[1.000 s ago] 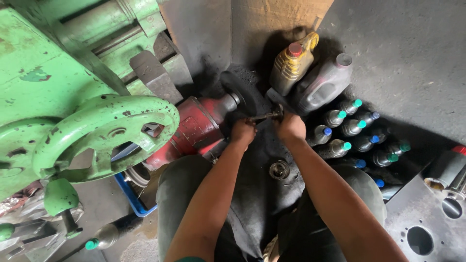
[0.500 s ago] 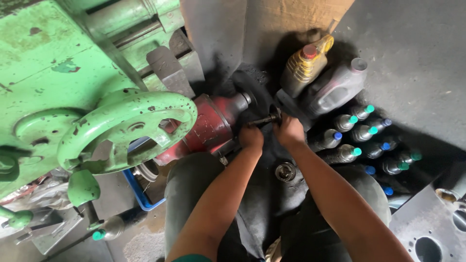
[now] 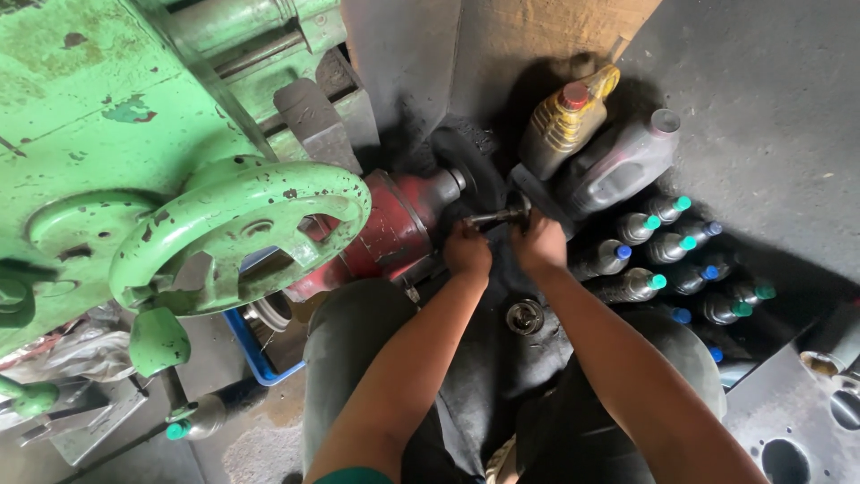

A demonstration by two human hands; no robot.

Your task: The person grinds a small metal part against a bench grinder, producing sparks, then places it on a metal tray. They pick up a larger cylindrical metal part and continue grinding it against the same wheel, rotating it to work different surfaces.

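Note:
Both of my hands grip a short dark metal shaft (image 3: 498, 216) held crosswise just in front of a black wire wheel (image 3: 466, 170) on a red motor (image 3: 394, 229). My left hand (image 3: 468, 250) closes on the shaft's left end. Its right end, with a round flange, sits in my right hand (image 3: 539, 242). My forearms reach forward over my knees in dark trousers (image 3: 358, 358). A small round metal part (image 3: 524, 316) lies on my lap below the hands.
A big green machine with a handwheel (image 3: 242, 233) fills the left. Two oil jugs (image 3: 618, 166) and several small capped bottles (image 3: 667, 246) stand at the right on the dark floor. A grey plate with holes (image 3: 788, 430) lies at lower right. A blue crate (image 3: 255, 350) sits under the handwheel.
The view has shifted so everything sits lower and to the right in frame. My hands stay on the shaft by the wheel, with little visible change in their grip.

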